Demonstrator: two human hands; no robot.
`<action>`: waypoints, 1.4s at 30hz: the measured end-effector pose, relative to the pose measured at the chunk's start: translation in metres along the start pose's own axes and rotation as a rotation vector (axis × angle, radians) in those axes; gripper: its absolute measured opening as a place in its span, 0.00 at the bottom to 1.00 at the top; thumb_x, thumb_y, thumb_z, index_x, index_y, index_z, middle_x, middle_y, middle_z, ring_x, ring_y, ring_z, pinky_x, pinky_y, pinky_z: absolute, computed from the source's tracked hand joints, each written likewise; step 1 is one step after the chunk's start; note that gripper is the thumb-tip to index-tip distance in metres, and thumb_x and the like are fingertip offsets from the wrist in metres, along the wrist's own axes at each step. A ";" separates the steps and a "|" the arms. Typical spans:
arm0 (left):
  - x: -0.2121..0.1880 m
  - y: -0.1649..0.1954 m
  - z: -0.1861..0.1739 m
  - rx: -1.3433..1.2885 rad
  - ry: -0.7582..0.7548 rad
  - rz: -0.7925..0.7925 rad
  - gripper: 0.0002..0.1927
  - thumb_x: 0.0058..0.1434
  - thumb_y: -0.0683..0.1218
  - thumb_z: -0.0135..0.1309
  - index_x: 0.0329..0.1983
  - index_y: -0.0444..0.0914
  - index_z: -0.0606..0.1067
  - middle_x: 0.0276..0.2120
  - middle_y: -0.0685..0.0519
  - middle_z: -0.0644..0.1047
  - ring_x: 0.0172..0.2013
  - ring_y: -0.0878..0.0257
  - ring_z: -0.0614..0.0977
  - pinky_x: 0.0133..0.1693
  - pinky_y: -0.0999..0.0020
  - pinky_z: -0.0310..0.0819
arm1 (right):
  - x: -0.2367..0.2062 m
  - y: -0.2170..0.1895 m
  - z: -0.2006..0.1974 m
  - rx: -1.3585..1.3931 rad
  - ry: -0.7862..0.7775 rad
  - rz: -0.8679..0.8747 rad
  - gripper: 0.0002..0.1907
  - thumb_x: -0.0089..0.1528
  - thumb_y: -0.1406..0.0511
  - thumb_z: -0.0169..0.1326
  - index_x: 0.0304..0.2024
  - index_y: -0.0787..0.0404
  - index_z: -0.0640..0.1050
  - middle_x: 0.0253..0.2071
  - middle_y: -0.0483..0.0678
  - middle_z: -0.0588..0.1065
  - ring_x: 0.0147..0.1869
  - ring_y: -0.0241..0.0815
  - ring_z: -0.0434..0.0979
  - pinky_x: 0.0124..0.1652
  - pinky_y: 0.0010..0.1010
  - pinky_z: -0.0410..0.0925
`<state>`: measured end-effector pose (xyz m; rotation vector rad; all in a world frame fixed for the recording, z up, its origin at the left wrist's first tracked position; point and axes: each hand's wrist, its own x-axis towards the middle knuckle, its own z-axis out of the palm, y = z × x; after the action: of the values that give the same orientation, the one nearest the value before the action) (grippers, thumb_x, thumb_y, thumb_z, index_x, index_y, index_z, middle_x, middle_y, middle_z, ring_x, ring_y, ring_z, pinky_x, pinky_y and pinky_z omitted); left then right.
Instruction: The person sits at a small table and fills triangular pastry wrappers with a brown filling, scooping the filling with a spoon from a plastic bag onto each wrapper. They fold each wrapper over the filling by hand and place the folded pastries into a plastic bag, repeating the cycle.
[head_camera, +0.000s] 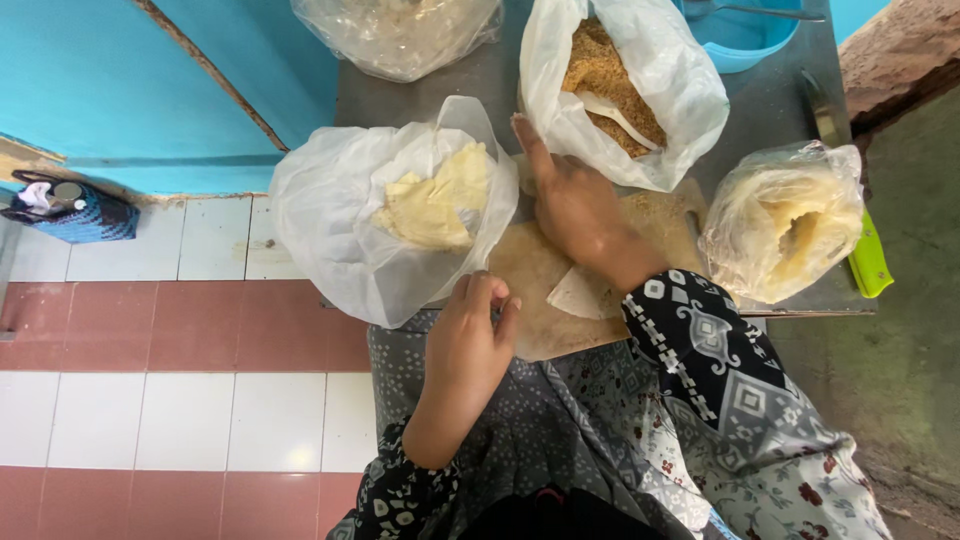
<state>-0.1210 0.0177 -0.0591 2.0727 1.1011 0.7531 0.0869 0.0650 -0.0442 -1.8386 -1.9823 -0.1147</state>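
Note:
My left hand (472, 335) grips the near rim of a clear plastic bag (345, 235) that holds pale yellow dough pieces (437, 200). My right hand (575, 205) lies flat, fingers stretched away from me, on a brown wooden board (535, 270) dusted with crumbs. A thin pale triangular wrapper (580, 293) lies on the board just under my right wrist. My sleeves are dark with a white pattern.
A bag of brown crumbs (615, 75) stands behind the board, a bag of stacked pale wrappers (785, 220) at its right, another clear bag (400, 30) at the back. A blue bowl (740, 40), a green-handled knife (868, 262), a grey metal table (770, 110), tiled floor at left.

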 end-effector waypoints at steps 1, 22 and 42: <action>0.003 0.000 -0.003 -0.033 0.020 -0.008 0.10 0.64 0.43 0.59 0.42 0.38 0.70 0.38 0.48 0.77 0.33 0.49 0.82 0.33 0.56 0.75 | 0.002 -0.003 -0.004 0.083 -0.036 0.108 0.49 0.54 0.75 0.55 0.75 0.60 0.52 0.37 0.59 0.79 0.40 0.62 0.80 0.41 0.48 0.71; -0.024 -0.011 0.021 -0.719 -0.444 -0.136 0.11 0.67 0.45 0.60 0.45 0.31 0.80 0.33 0.52 0.83 0.32 0.72 0.81 0.34 0.76 0.74 | -0.143 -0.040 -0.067 1.356 -0.175 0.688 0.51 0.54 0.80 0.58 0.76 0.58 0.52 0.40 0.46 0.77 0.45 0.33 0.78 0.44 0.26 0.73; -0.083 -0.063 -0.035 -1.084 -1.009 -0.197 0.08 0.68 0.41 0.62 0.45 0.31 0.81 0.39 0.50 0.82 0.40 0.64 0.83 0.42 0.72 0.79 | -0.218 -0.097 -0.058 0.552 0.228 0.727 0.41 0.56 0.77 0.60 0.70 0.62 0.62 0.41 0.46 0.80 0.46 0.34 0.83 0.47 0.26 0.77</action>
<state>-0.2163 -0.0168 -0.1007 1.0787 0.1801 0.0536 0.0137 -0.1695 -0.0492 -1.9172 -0.9653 0.3838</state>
